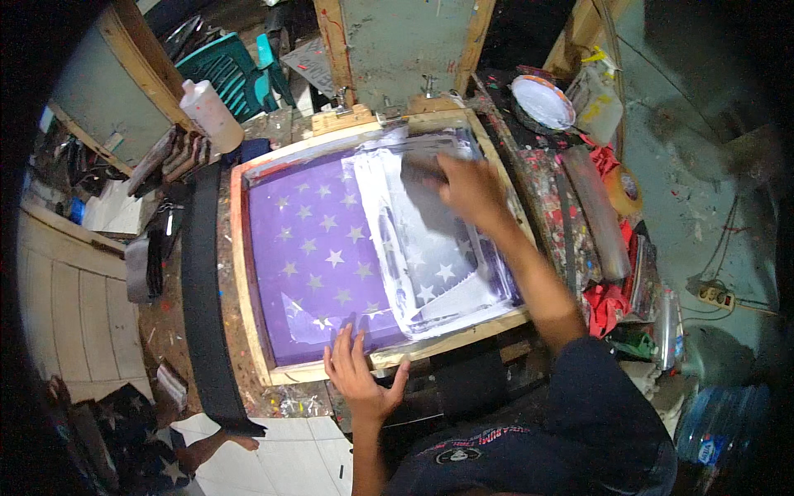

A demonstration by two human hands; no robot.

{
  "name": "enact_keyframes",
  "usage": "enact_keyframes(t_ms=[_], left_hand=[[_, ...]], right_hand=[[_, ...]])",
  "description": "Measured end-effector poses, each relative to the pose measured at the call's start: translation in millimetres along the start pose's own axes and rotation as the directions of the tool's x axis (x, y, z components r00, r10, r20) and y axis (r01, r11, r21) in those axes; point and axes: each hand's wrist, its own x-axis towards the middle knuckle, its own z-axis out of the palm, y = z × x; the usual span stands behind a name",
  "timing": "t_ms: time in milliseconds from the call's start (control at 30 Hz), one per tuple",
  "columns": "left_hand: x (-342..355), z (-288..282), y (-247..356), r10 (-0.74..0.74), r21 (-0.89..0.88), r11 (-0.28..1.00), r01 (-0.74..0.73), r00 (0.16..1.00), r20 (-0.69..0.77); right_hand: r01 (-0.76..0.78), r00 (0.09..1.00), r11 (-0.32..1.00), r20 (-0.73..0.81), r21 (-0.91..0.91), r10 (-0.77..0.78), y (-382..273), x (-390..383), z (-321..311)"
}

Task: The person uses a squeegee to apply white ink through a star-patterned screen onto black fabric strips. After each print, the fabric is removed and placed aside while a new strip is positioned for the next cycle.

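From my remote place I look through the head camera and I count two hands at work. The right hand is closed around one dark squeegee, near the far right corner inside the frame; this tool is blurred, so I cannot tell its exact shape. The left hand holds nothing: its fingers are spread wide and rest at the near rail.

There is one frame, lying in front of the person on the table, with one purple mesh inside. White paint covers much of the right half, in uneven streaks. The stars on the mesh are many, but some are under paint, so I cannot give a sure count.

I judge that the step in hand is to spread the paint over the mesh. The next move, in my opinion, calls for an even pressure along the whole edge of the tool, while the frame is kept from shifting.

Around it I count one bowl with white inside, one white bottle, one green chair and one roll of tape.
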Motion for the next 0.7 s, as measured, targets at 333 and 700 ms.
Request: enact_keyframes(t_ms=[333, 700], left_hand=[[-2, 3, 1, -0.021, -0.037, 0.999, 0.020, 1.000, -0.018], [1, -2, 4, -0.021, -0.033, 0.999, 0.021, 1.000, -0.009]], right_hand=[[0.148, 0.930, 0.989, 0.338, 0.011, -0.143, -54, -117, -56], [0.443, 0.887, 0.896, 0.156, -0.028, -0.433, -60, -178, -55]])
